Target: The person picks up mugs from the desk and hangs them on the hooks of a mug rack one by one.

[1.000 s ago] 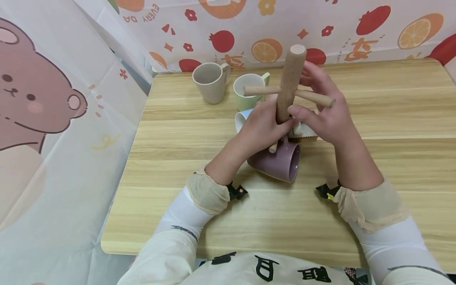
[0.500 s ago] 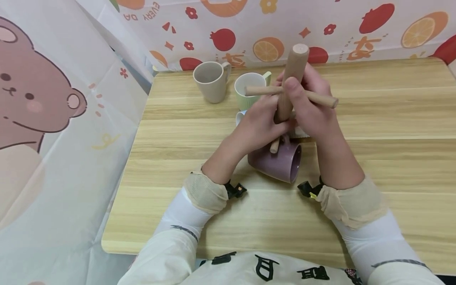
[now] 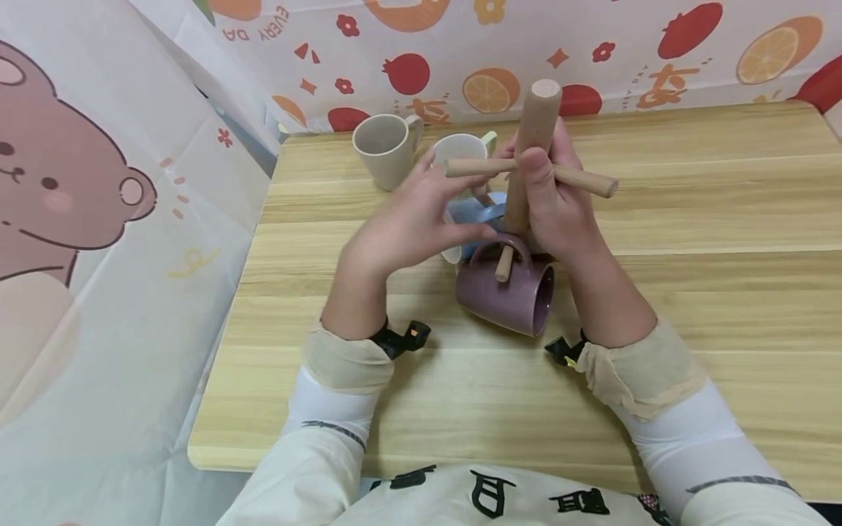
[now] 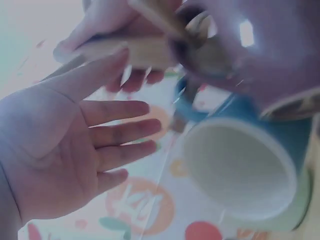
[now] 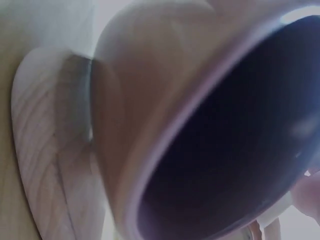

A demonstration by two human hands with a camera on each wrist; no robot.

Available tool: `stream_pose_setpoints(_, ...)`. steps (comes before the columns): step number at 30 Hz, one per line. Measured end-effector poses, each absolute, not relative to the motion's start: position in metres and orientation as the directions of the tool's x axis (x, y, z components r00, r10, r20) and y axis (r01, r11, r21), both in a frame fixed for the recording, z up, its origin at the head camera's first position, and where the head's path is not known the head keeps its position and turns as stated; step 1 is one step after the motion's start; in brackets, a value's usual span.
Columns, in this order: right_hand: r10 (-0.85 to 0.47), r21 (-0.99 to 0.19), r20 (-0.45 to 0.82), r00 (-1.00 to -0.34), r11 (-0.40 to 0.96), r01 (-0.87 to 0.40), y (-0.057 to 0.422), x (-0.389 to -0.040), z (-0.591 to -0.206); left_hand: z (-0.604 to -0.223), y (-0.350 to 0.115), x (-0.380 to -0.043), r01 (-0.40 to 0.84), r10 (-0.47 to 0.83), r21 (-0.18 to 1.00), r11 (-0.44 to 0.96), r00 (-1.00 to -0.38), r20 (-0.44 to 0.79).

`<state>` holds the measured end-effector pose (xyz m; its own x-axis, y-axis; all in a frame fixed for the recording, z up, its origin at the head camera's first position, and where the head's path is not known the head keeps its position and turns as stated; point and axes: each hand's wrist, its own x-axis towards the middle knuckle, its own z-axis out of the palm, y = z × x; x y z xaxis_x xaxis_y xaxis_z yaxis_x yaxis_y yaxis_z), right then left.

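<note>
A wooden mug tree [image 3: 536, 124] stands upright on the table, its pegs sticking out sideways. My right hand [image 3: 559, 204] grips its post just below the top pegs, thumb along the near side. On a low front peg a purple mug [image 3: 496, 292] hangs by its handle, lying sideways. Behind it a blue mug [image 4: 240, 160] with a white inside hangs from another peg. My left hand [image 3: 408, 223] is spread beside the post, holding nothing; its fingers are straight in the left wrist view. The tree's round wooden base [image 5: 40, 150] shows in the right wrist view under the purple mug.
A beige mug [image 3: 388, 157] stands upright at the back left of the wooden table [image 3: 316, 292]. Beside it is a pale green mug [image 3: 457, 148], partly covered by my left hand and a peg. A fruit-print curtain [image 3: 421, 44] hangs behind the table.
My right hand has come in from the right and closed round the post. My left hand has let go of the post and moved left, uncovering the blue mug and the purple handle.
</note>
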<state>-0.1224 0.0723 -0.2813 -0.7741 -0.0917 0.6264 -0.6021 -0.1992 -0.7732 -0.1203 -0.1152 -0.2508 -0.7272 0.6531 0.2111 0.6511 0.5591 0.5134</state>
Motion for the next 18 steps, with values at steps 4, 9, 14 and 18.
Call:
stream_pose_setpoints(4, -0.093, -0.777, 0.611, -0.786, -0.262, -0.572, 0.069, -0.123, -0.284, -0.247, -0.130, -0.127, 0.592, 0.579, 0.492, 0.638, -0.791, 0.199)
stream_pose_setpoints(9, -0.068, -0.772, 0.608, -0.791, -0.281, -0.570, 0.066, -0.125, -0.288, -0.250, -0.141, -0.139, 0.464, 0.453, 0.474, 0.748, -0.879, 0.145)
stream_pose_setpoints(14, -0.063, -0.768, 0.612, -0.789, -0.289, -0.572, 0.065, -0.126, -0.289, -0.255, -0.151, -0.154, 0.373, 0.349, 0.508, 0.776, -0.926, 0.146)
stream_pose_setpoints(18, -0.071, -0.763, 0.618, -0.783, -0.295, -0.575, 0.064, -0.127, -0.289, -0.264, -0.156, -0.166, 0.339, 0.299, 0.538, 0.771, -0.940, 0.164)
